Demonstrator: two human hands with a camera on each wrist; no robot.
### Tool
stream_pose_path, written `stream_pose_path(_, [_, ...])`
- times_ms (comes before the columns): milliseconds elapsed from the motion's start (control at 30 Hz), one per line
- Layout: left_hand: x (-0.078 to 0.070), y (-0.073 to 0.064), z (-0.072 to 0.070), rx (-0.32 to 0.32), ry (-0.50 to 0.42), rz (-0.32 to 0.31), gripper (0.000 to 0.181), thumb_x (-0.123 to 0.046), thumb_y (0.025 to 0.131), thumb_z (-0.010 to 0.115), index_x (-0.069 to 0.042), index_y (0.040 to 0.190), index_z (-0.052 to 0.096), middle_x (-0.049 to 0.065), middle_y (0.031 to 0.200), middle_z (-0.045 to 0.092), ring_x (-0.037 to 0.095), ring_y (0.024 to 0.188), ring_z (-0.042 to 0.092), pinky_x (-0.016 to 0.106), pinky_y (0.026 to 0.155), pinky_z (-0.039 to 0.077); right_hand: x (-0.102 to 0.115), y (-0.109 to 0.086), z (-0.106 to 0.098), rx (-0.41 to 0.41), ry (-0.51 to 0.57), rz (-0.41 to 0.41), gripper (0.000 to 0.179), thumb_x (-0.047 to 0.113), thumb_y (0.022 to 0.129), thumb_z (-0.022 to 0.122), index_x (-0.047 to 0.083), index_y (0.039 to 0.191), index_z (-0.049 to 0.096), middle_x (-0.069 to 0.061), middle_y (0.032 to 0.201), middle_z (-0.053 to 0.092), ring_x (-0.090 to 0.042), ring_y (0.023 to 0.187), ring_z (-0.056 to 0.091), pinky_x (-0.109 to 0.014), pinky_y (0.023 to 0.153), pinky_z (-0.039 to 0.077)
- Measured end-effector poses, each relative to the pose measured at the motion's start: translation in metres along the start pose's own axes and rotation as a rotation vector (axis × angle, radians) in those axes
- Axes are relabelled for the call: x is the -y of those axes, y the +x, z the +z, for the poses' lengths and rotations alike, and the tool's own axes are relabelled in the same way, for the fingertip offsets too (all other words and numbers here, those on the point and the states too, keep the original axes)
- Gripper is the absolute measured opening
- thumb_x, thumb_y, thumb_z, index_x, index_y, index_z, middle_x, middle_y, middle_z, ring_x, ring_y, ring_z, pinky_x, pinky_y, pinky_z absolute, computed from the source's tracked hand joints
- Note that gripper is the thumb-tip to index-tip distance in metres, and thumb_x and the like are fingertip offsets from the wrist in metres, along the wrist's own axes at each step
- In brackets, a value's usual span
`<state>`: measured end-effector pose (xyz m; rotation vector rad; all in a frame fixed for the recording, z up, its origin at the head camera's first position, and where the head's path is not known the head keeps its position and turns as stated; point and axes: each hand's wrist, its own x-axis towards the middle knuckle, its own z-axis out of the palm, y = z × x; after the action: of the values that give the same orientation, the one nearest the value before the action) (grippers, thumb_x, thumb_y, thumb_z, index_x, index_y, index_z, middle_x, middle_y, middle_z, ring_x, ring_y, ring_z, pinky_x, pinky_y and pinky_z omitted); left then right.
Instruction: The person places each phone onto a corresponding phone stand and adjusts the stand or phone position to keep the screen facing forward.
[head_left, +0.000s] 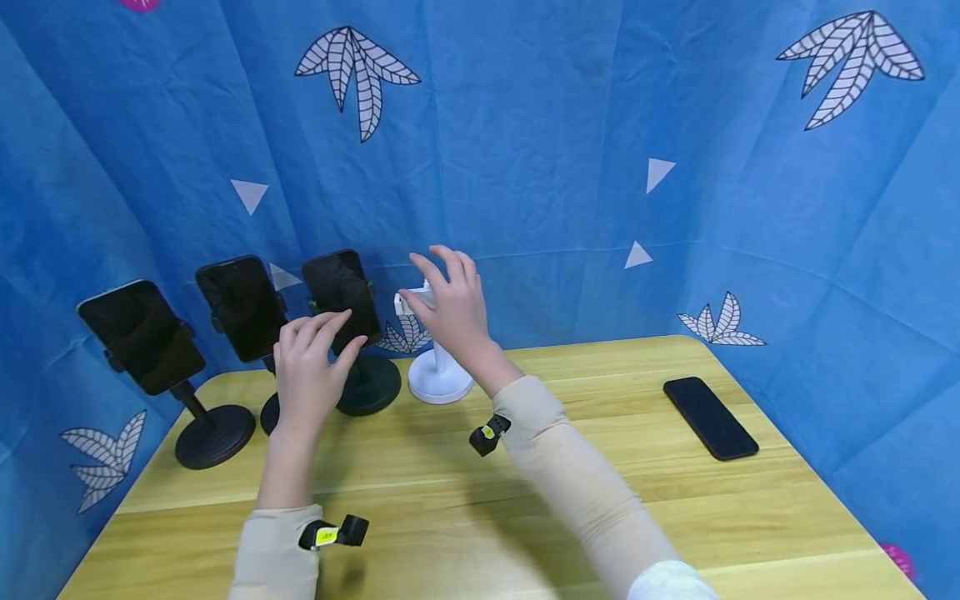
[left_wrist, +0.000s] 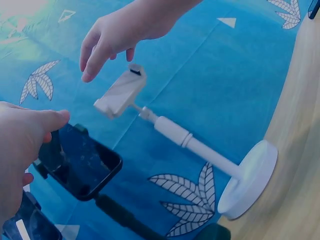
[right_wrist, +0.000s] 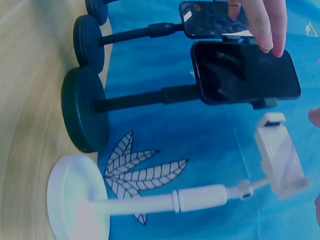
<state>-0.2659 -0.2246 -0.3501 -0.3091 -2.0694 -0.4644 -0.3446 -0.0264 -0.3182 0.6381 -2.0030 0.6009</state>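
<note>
My left hand (head_left: 306,368), fingers spread and slightly bent, hovers in front of a black phone (head_left: 341,283) clamped in a dark green stand (head_left: 367,387). In the right wrist view its fingertips overlap that phone (right_wrist: 242,72). My right hand (head_left: 459,307) is at the head of a white phone stand (head_left: 438,385), fingers loosely bent and nothing in its grasp. Seen from the left wrist, the white clamp (left_wrist: 122,92) is without a phone and tilts on its pole, just below the right hand (left_wrist: 132,30).
Two more phones (head_left: 142,333) (head_left: 242,307) sit tilted in black stands at the left. A loose black phone (head_left: 710,419) lies on the wooden table (head_left: 585,400) near its right edge. A patterned blue curtain (head_left: 525,167) hangs close behind the stands.
</note>
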Motion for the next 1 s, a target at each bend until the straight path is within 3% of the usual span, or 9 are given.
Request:
stream_pose_path(633, [-0.035,0.009,0.029,0.074,0.009,0.075,0.050,-0.026,0.079,0.081,-0.010,0.124,0.067,0.013,0.119,0.067,0.033,0.110,0.050,0.052,0.087,0.043,-0.054,-0.041,-0.046,-0.036,-0.031,0.058,0.047,0.034,0.086,0.074,0.013,0.127,0.063,-0.016,0.134,0.054,-0.035,0.124,0.046,-0.050,0.107,0.038])
stream_pose_path(1000, [-0.035,0.018,0.048,0.075,0.047,0.134,0.052,-0.025,0.080,0.081,-0.010,0.127,0.064,0.014,0.124,0.066,0.033,0.109,0.049,0.051,0.087,0.043,-0.088,-0.065,-0.069,-0.073,-0.042,0.088,0.050,0.031,0.084,0.077,0.012,0.128,0.063,-0.018,0.133,0.054,-0.038,0.125,0.045,-0.052,0.108,0.036])
